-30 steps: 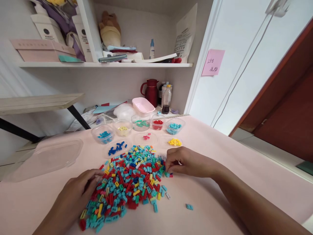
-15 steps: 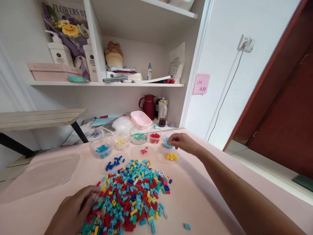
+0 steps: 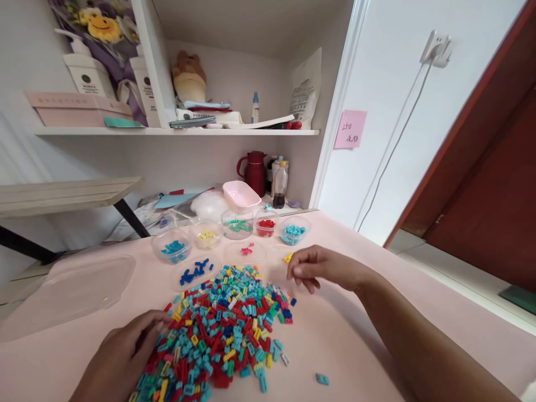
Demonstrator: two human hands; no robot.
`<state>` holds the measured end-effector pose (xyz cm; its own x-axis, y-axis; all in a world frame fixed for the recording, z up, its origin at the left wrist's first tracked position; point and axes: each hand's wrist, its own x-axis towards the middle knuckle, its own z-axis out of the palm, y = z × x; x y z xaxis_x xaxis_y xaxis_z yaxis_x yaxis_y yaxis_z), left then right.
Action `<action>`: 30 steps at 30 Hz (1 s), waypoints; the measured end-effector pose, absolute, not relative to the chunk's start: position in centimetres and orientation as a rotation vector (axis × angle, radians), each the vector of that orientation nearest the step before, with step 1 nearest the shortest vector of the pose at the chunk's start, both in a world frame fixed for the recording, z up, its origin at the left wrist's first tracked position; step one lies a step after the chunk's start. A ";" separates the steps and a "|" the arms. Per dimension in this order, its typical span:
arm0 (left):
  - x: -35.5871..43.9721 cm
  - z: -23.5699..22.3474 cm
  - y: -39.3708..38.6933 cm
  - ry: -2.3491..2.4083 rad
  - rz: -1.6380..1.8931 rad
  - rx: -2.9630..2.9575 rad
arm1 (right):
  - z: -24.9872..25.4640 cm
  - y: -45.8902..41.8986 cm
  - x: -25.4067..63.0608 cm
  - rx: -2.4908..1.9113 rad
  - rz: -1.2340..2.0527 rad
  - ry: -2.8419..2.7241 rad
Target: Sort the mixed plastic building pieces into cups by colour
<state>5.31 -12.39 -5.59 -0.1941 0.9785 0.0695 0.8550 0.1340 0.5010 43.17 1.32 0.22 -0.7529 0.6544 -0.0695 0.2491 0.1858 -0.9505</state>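
Observation:
A large heap of small toy building bricks (image 3: 226,335) in several colours lies on the pink tabletop. At the heap's left edge rests my left hand (image 3: 121,352), thumb and forefinger loosely bent against the bricks, no brick visible in it. My right hand (image 3: 318,268) hovers right of the heap, fingers loosely curled and apart, with nothing visible in them. It partly hides the yellow bricks (image 3: 288,257) behind it. Just beyond stands a clear tub of light-blue bricks (image 3: 294,230). To its left is a tub of red bricks (image 3: 266,224).
Clear containers hold green bricks (image 3: 238,225), pale yellow bricks (image 3: 205,236), blue bricks (image 3: 173,248), dark blue bricks (image 3: 196,272) and pink bricks (image 3: 247,250). A clear lid (image 3: 84,290) lies at left. A pink basin (image 3: 241,195), red jug (image 3: 254,173) and bottle (image 3: 280,187) stand behind.
My right hand has drawn back from the light-blue tub toward me, uncovering that tub and now covering part of the yellow bricks. My left hand has stayed at the heap. The view has shifted slightly.

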 end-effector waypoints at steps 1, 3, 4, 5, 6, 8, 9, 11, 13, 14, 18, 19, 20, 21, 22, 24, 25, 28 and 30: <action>5.2 -5.7 -12.4 2.138 0.635 1.784 | 0.3 0.8 43.2 -0.848 1.646 -2.249; 5.1 -5.8 -12.3 2.132 0.631 1.782 | 0.2 0.1 43.0 -0.826 1.684 -2.443; 5.0 -5.9 -12.2 2.134 0.632 1.783 | 0.1 -0.2 42.8 -0.810 1.662 -2.503; 5.0 -5.9 -12.2 2.139 0.631 1.784 | 0.1 -0.5 42.5 -0.796 1.598 -2.554; 5.1 -5.9 -12.2 2.149 0.632 1.784 | 0.0 -0.8 42.2 -0.789 1.483 -2.605; 5.3 -5.6 -12.2 2.173 0.630 1.780 | 0.0 -1.3 41.6 -0.793 1.156 -2.690; 5.4 -5.5 -12.2 2.182 0.627 1.780 | 0.1 -1.5 41.4 -0.790 1.015 -2.712; 5.5 -5.3 -12.3 2.188 0.624 1.792 | 0.2 -1.7 41.2 -0.772 0.948 -2.744; 5.6 -5.3 -12.3 2.189 0.625 1.803 | 0.3 -1.9 41.4 -0.748 1.195 -2.795; 5.5 -5.3 -12.3 2.184 0.625 1.804 | 0.3 -2.0 41.5 -0.737 1.383 -2.829; 5.4 -5.4 -12.3 2.178 0.622 1.776 | 0.4 -2.9 40.9 -0.718 1.928 -2.986; 5.5 -5.4 -12.3 2.179 0.630 1.772 | 0.4 -3.2 40.6 -0.706 1.978 -3.041; 5.5 -5.4 -12.3 2.179 0.641 1.770 | 0.4 -3.4 40.2 -0.687 2.019 -3.096; 5.6 -5.3 -12.3 2.179 0.657 1.768 | 0.4 -3.6 39.9 -0.660 2.063 -3.132; 5.7 -5.2 -12.4 2.177 0.668 1.770 | 0.3 -3.7 39.7 -0.626 2.105 -3.138; 5.8 -5.0 -12.5 2.176 0.672 1.776 | 0.3 -3.5 39.7 -0.561 2.119 -3.040; 5.8 -5.0 -12.5 2.179 0.669 1.779 | 0.2 -3.2 39.9 -0.538 2.074 -2.956; 5.7 -5.1 -12.5 2.185 0.656 1.794 | -0.1 -2.0 41.0 -0.593 1.817 -2.712; 5.6 -5.2 -12.5 2.192 0.658 1.790 | -0.4 -1.2 41.7 -0.691 1.706 -2.600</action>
